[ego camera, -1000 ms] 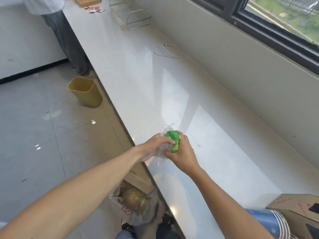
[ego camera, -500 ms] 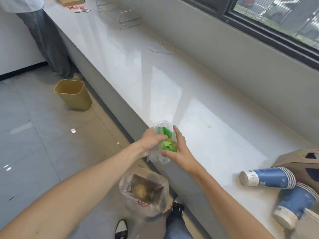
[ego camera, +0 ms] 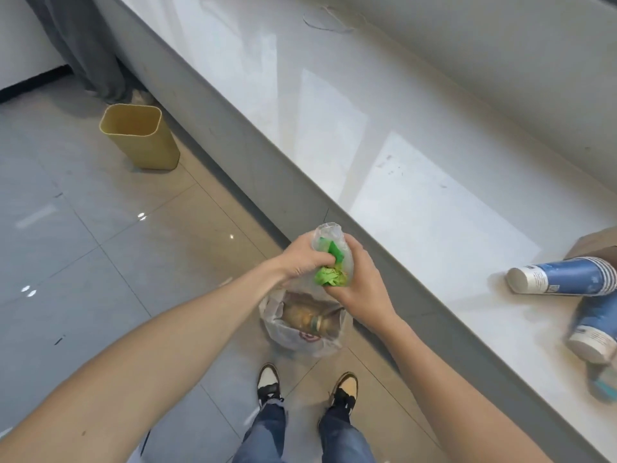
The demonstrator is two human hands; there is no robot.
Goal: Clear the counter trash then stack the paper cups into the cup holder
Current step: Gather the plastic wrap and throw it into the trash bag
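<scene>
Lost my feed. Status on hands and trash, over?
Left hand and right hand both shut on crumpled clear plastic wrapper with green scraps. Held above open white plastic trash bag on floor. Nothing between.

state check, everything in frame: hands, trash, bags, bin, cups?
left hand: shut on wad
right hand: shut on wad
wad: crumpled clear plastic and green scraps, held above the floor bag
floor bag: open, holds trash
bin: upright, open, inside hidden
cup stacks: nested, on their sides on the counter
</scene>
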